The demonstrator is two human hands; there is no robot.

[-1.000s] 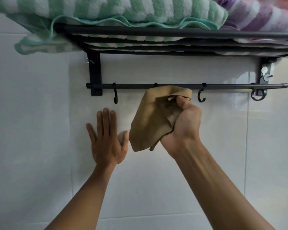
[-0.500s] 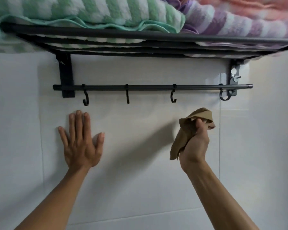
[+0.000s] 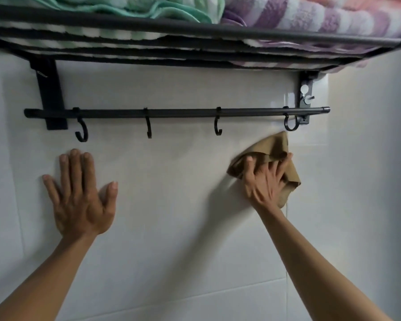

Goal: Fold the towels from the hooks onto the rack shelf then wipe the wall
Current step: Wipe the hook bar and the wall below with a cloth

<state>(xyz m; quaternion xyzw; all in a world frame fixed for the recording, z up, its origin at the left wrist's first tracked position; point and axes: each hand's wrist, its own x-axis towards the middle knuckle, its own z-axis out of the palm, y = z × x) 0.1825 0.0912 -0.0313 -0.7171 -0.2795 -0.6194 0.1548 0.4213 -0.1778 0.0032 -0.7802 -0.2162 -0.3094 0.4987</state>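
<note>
Fingers [image 3: 273, 169] of the right hand [image 3: 263, 181] spread flat, pressing a tan cloth [image 3: 273, 147] to the wall [image 3: 171, 181] below the rightmost hook [image 3: 289, 122]; left hand [image 3: 80, 198] flat on the tile, holding nothing; folded towels [image 3: 310, 12] lie on the rack shelf [image 3: 195, 31] above.

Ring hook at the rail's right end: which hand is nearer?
Right. The right hand, pressing the tan cloth to the wall, sits just below the ring hook; the left hand lies flat on the wall far left.
</note>
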